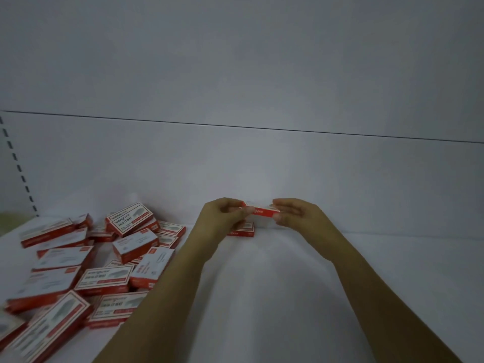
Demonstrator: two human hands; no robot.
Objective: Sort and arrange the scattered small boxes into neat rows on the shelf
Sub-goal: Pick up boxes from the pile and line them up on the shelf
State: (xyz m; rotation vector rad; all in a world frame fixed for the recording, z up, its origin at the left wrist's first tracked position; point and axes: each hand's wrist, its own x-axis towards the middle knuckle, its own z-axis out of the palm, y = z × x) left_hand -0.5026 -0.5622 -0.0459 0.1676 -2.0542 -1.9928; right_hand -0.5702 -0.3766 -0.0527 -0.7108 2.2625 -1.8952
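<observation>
Head cam: we note L hand (222, 218) and R hand (296, 214) holding one red-white box (263, 212) betw. them, fingers (242, 211) pinching its two ends. Second box (243, 230) lies on shelf (288, 284) just below, by back wall (262, 166). Scattered pile (86, 260) at approx. 8 o'clock, well apart.
</observation>
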